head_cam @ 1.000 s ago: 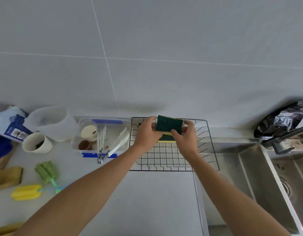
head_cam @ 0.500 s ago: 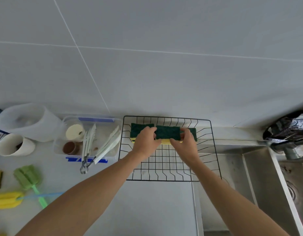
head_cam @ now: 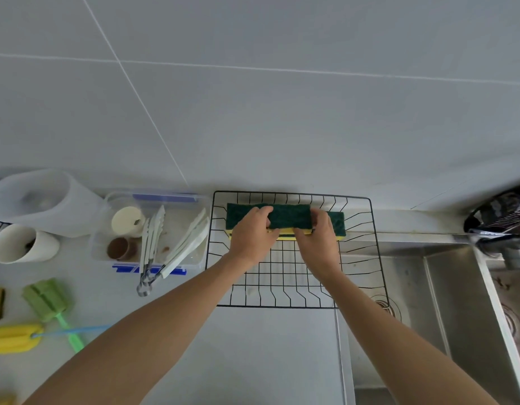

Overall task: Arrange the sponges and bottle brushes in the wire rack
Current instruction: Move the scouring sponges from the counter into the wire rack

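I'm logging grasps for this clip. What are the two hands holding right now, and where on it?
Both hold the middle green-and-yellow sponge in the black wire rack: left hand at its left end, right hand at its right end.

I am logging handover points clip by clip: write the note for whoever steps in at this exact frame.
Left hand and right hand: both grip the middle green-topped yellow sponge, seating it in the row.
Black wire rack: sits on the counter edge beside the steel sink. Along its far side, one green-and-yellow sponge to the left and one to the right flank the held one.
Done: three sponges in the rack, the middle one not yet released.
Left: the green foam bottle brush and the yellow foam bottle brush lie on the counter at far left. Let go, then move both into the rack.
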